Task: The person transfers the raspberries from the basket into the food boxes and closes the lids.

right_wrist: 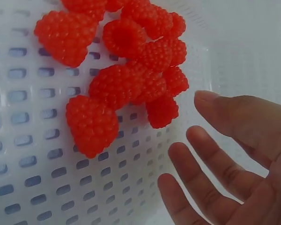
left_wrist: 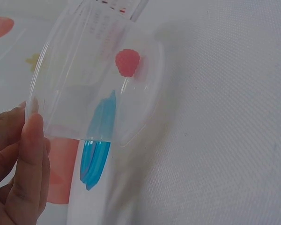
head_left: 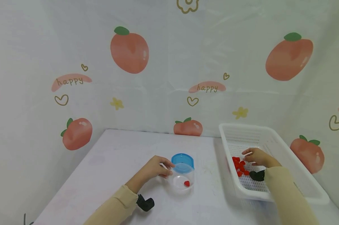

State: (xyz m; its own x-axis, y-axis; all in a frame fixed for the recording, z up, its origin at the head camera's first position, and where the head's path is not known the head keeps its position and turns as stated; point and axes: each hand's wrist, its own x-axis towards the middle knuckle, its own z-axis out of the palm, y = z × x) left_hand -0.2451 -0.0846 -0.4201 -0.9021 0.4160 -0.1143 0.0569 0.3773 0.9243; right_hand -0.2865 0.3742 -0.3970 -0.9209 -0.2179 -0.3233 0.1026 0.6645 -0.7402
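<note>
A clear plastic tub (head_left: 175,182) stands on the table with one red raspberry (head_left: 187,183) inside. My left hand (head_left: 158,167) pinches the tub's rim between thumb and fingers, seen closely in the left wrist view, where the tub (left_wrist: 79,93) looks tilted and the raspberry (left_wrist: 128,63) lies against its bottom. Over at the right, my right hand (head_left: 257,157) reaches into a white basket (head_left: 273,137). Its fingers (right_wrist: 215,157) are spread beside a cluster of raspberries (right_wrist: 117,86) and hold nothing.
Just behind the tub lies a blue lid (head_left: 182,158). The basket has high, slotted walls and fills the table's right side. A printed curtain (head_left: 169,62) hangs behind the table (head_left: 124,147). Black straps (head_left: 145,203) are on both wrists.
</note>
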